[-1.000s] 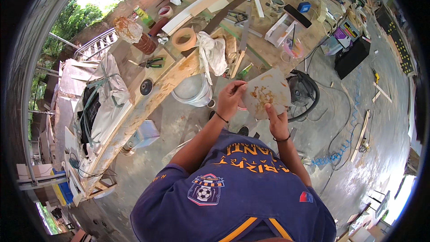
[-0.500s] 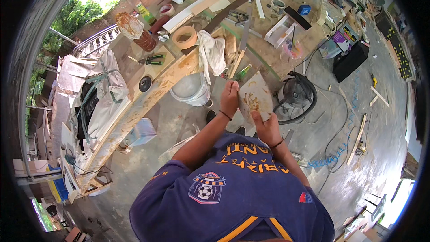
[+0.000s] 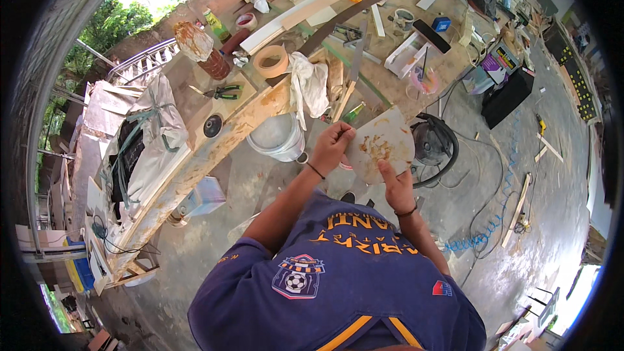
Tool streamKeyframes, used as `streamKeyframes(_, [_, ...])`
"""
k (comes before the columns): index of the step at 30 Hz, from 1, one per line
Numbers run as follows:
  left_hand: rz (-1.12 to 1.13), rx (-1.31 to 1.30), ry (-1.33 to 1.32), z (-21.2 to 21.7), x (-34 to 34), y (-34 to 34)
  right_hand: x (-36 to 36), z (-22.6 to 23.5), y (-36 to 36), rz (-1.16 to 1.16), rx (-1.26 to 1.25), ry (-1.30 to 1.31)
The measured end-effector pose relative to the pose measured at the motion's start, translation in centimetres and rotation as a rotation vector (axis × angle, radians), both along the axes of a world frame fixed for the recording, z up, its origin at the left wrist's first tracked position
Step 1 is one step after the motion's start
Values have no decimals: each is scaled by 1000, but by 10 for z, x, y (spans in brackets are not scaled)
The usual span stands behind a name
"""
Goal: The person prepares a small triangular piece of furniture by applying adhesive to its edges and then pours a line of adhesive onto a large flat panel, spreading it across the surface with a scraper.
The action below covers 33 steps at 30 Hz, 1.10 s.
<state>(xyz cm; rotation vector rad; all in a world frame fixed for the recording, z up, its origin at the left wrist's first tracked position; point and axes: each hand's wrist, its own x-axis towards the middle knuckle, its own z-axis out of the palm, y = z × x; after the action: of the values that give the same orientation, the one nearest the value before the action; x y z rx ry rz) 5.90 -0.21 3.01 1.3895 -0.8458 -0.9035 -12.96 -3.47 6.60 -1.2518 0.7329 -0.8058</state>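
Observation:
My right hand point(image 3: 398, 187) grips the lower right edge of a thin pale board point(image 3: 394, 131), with its thumb across the top face. Brown, paste-like smears lie over the middle of that face. My left hand point(image 3: 333, 146) is closed in a pinch at the board's left edge; anything between its fingertips is hidden. The board is held up in front of my torso, above the floor. A white bucket point(image 3: 278, 138) stands to the left of my left hand, and a black-rimmed round machine point(image 3: 434, 144) sits on the floor right of the board.
A smeared workbench edge point(image 3: 240, 123) curves along the left. On the bench lie a white cloth point(image 3: 308, 84), a masking tape roll point(image 3: 270, 62), pliers point(image 3: 226, 92) and a wrapped brown jar point(image 3: 211, 62). A blue coiled hose point(image 3: 478, 239) and a wood strip point(image 3: 517, 209) lie on the floor at right.
The board has turned to show more of its smeared face and has shifted slightly right. My left hand's fingers have moved onto its left edge. My right hand still grips it.

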Motion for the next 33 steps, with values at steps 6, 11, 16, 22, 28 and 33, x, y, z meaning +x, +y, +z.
streamKeyframes(6, [317,-54,-118,-21,-35,-10,8,5,11,-8,-173,92])
streamKeyframes(11, [364,3,98,-39,-41,-11,7,4,12,80,-241,324])
streamKeyframes(16, [537,17,263,-57,-37,-17,11,3,16,94,-357,315])
streamKeyframes(22, [284,-50,432,-47,-28,-6,4,5,2,-10,-259,189])
streamKeyframes(28, [197,-24,335,-17,-30,-2,3,2,-4,-5,-253,178])
streamKeyframes(33, [171,-108,286,-12,-20,-12,3,5,4,39,-309,252])
